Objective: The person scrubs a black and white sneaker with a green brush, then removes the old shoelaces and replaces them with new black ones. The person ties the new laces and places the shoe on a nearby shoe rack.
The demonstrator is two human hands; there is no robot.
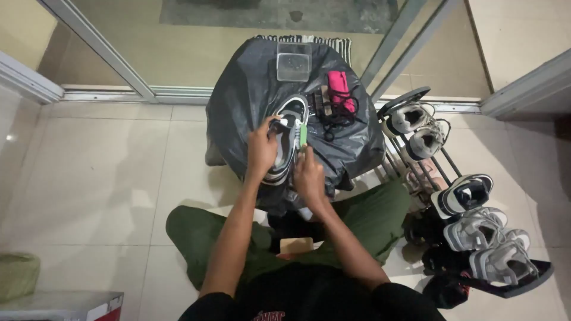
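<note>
Left hand (262, 148) grips a smooth black-and-white sneaker (287, 139); right hand (309, 175) pinches a slim green brush (303, 134).

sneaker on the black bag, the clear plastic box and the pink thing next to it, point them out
sneaker (292, 112), head view, on its black toe end
clear plastic box (294, 62), head view, middle of its lid
pink thing (339, 87), head view, on its upper half

Over on the right, a metal shoe rack (397, 156) carries several pairs of grey-and-white sneakers (483, 230). Up top, a clear plastic box (294, 62) sits near a pink pouch (340, 89), and a red-edged cardboard box (71, 304) rests on the tiled floor (101, 172) bottom left.
</note>
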